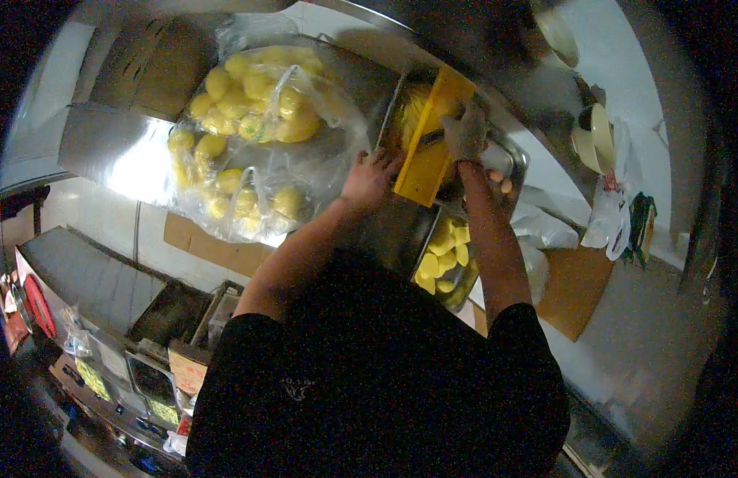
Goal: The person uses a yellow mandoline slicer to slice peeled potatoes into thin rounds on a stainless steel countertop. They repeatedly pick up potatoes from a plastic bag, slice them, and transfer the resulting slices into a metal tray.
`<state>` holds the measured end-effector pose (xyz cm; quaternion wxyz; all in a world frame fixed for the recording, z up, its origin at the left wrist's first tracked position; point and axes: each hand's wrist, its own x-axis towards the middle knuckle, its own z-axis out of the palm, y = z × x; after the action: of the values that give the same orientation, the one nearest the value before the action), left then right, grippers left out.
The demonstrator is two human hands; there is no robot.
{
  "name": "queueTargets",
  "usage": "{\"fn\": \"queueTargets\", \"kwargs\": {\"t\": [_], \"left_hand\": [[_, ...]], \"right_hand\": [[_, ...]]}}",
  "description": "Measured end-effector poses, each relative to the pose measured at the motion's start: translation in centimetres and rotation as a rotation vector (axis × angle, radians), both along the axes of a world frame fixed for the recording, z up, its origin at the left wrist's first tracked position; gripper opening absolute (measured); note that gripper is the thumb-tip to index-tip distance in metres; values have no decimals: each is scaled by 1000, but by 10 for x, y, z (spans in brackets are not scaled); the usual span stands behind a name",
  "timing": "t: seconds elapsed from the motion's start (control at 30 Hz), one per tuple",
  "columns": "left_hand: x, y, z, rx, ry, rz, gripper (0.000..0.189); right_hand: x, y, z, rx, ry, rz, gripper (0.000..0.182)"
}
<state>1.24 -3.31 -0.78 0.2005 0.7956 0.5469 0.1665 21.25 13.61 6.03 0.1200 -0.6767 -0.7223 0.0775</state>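
Observation:
A yellow slicer board, apparently a mandoline [428, 143], lies slanted across a deep metal container [381, 113] with yellow shreds [413, 107] inside. My right hand [467, 131], in a pale glove, is over the board's right side; whatever is under its palm is hidden. Bare and with its fingers apart, my left hand [372, 179] is at the container's near left, its fingertips close to the board's left edge. Below the board, a metal tray [464, 293] holds several cut yellow pieces, apparently peeled potatoes [443, 254].
Clear plastic bags of whole, peeled yellow potatoes [255, 101] lie to the left. Brown eggs [506, 186] are in a metal pan [518, 158] at the right. Cardboard [575, 287] lies lower right; cream bowls [593, 140] and plastic bags [611, 209] are farther right.

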Motion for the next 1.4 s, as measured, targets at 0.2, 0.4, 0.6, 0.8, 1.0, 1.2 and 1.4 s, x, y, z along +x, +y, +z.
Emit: {"fn": "queueTargets", "kwargs": {"t": [0.2, 0.4, 0.6, 0.8, 1.0, 1.2, 1.4], "left_hand": [[-2, 3, -1, 0, 42, -42, 99], [-2, 1, 1, 10, 55, -28, 99], [-2, -2, -9, 87, 44, -15, 99], [-2, 1, 0, 94, 56, 22, 96], [-7, 2, 11, -8, 80, -50, 98], [-1, 3, 2, 12, 59, -17, 99], [-6, 2, 5, -41, 31, -34, 91]], "right_hand": [[0, 10, -34, 86, -46, -75, 69], [-4, 22, -33, -23, -129, -84, 74], [-18, -52, 11, -66, 112, -148, 72], [-26, -148, 7, -75, -93, -171, 68], [-23, -164, 14, 56, -4, -60, 46], [-9, -146, 10, 85, 55, 122, 32], [13, 7, -36, 53, -53, 64, 42]]}}
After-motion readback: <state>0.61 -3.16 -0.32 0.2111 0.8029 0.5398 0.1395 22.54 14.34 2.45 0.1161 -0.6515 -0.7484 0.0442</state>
